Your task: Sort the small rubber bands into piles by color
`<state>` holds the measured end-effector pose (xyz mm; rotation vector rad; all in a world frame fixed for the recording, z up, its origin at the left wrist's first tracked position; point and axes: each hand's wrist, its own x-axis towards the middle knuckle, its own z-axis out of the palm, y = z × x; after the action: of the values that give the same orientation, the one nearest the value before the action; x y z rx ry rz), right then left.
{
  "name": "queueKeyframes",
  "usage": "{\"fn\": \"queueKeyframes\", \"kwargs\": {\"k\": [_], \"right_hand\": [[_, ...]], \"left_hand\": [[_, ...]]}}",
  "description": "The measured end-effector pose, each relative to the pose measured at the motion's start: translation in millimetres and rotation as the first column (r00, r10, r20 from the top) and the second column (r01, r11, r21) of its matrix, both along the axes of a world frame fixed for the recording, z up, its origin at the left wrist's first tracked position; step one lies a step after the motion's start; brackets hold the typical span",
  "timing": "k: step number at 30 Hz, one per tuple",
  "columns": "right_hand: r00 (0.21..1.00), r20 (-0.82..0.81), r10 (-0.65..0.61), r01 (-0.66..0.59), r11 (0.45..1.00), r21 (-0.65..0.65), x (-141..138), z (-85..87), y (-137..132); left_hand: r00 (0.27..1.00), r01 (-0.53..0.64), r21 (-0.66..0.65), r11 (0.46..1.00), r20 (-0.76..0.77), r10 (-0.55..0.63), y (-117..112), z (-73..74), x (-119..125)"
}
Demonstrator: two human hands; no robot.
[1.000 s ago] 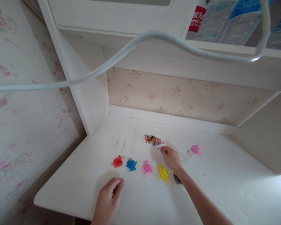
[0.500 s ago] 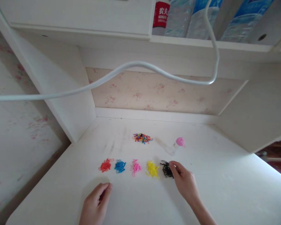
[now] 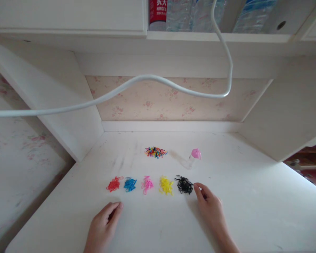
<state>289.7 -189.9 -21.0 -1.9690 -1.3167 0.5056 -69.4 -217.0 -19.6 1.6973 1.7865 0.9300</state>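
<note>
Your right hand [image 3: 209, 205] is pinched closed beside the black bands [image 3: 184, 185], lower centre-right.
Left hand [image 3: 104, 220] curls closed, lower left; I can't tell what either holds. A snagged band could scatter your pile.

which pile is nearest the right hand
The black pile, rightmost of all and right at the right hand's fingertips; every other pile lies farther left.

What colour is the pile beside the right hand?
That pile is black, best seen in the head view.
</note>
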Motion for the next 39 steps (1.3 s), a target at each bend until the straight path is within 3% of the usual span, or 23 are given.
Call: {"fn": "queueKeyframes", "kwargs": {"k": [7,12,21,24,27,29,32,39], "right_hand": [[0.999,0.001,0.039,-0.039,0.998,0.043,-0.5,-0.3,-2.9],[0.992,0.04,0.116,-0.116,0.993,0.0,-0.8,-1.3,2.8],[0.997,0.041,0.071,-0.071,0.997,-0.02,0.2,1.1,1.5],[0.997,0.037,0.07,-0.069,0.997,-0.036,-0.4,0.8,0.8],[0.996,0.03,0.08,-0.079,0.996,-0.052,-0.8,1.4,0.5],[0.996,0.023,0.084,-0.082,0.995,-0.055,-0.9,2.1,1.0],[0.996,0.015,0.085,-0.084,0.995,-0.058,-0.3,2.4,3.1],[0.997,-0.006,0.083,-0.083,0.996,-0.044,2.0,0.3,7.1]], "left_hand": [[0.968,-0.185,-0.071,0.98,0.161,0.194,6.4,7.6,-5.3],[0.97,-0.165,-0.106,0.981,0.163,0.181,8.0,9.0,-2.4],[0.953,-0.212,-0.097,0.972,0.199,0.227,8.8,9.9,-1.6],[0.958,-0.22,-0.09,0.971,0.166,0.232,15.2,16.6,-0.4],[0.978,-0.183,0.007,0.983,0.101,0.181,33.2,33.3,5.7],[0.996,-0.082,0.052,0.995,-0.03,0.084,52.4,46.5,14.9],[0.961,0.095,0.004,0.996,-0.261,-0.09,88.1,59.0,34.9],[0.906,0.085,-0.053,0.995,-0.412,-0.1,165.2,44.9,73.1]]}}
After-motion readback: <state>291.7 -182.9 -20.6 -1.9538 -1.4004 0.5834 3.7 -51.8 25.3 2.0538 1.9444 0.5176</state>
